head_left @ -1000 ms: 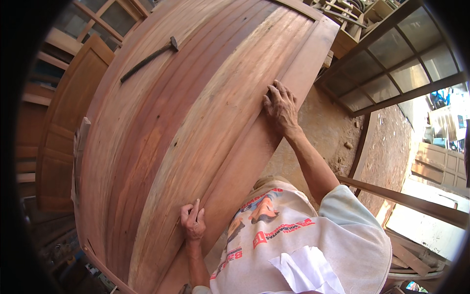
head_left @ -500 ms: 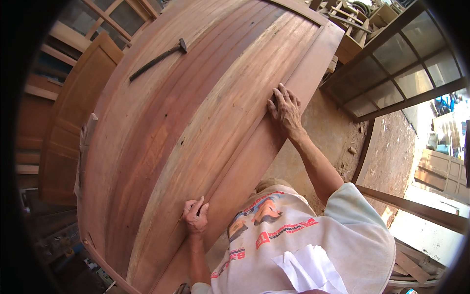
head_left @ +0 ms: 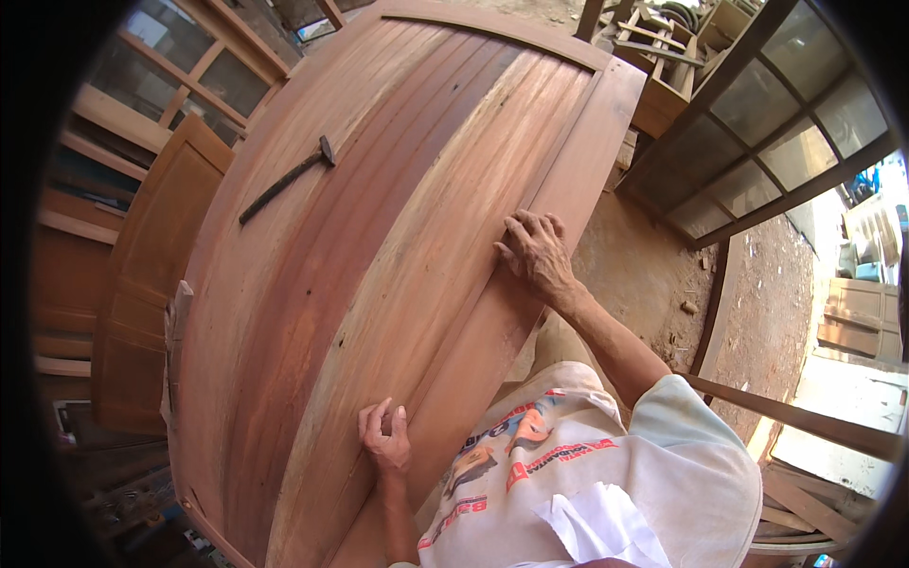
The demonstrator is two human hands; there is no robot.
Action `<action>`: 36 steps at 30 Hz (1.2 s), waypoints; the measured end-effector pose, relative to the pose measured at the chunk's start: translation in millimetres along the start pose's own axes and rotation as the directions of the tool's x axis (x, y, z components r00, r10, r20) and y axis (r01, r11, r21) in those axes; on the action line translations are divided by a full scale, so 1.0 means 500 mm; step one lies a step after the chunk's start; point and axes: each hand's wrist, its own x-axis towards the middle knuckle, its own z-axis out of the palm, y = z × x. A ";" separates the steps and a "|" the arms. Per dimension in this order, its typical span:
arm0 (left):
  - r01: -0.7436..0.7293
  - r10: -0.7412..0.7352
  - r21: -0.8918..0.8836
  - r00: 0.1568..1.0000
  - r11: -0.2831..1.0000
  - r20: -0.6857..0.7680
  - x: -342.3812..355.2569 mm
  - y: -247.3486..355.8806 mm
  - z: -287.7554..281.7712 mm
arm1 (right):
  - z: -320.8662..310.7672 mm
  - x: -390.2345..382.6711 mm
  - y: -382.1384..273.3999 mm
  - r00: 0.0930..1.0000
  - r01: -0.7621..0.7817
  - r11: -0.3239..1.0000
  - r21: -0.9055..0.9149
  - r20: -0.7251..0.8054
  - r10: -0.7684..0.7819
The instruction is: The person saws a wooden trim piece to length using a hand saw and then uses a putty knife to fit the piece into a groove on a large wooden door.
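Note:
A large wooden door panel (head_left: 379, 303), built of reddish and pale boards inside a frame, lies flat before me. My right hand (head_left: 540, 254) rests on its right-hand rail (head_left: 492, 346), fingers bent and spread over the rail's inner edge. Nearer to me, my left hand (head_left: 385, 437) is at the same rail's lower part, with fingers loosely curled and thumb apart. Nothing shows in either hand, though the space under the right fingers is hidden. A dark hammer (head_left: 289, 180) lies on the boards at the upper left, away from both hands.
Brown door panels (head_left: 156, 284) and wooden frames stand to the left. At the right leans a glazed window frame (head_left: 757, 133), above a dark wooden beam (head_left: 795, 412). Scrap wood (head_left: 668, 52) is heaped at the far right. Debris lies on the floor (head_left: 630, 270).
The view has shifted, so the panel and hammer sit lower in the picture. My left fingers, closer to the thumb before, have loosened. The right hand stays on the rail.

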 end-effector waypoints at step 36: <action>-0.362 0.327 0.061 0.894 0.930 0.307 0.691 0.662 0.809 | -0.139 0.560 0.836 0.996 -0.085 0.987 0.138 0.050 0.079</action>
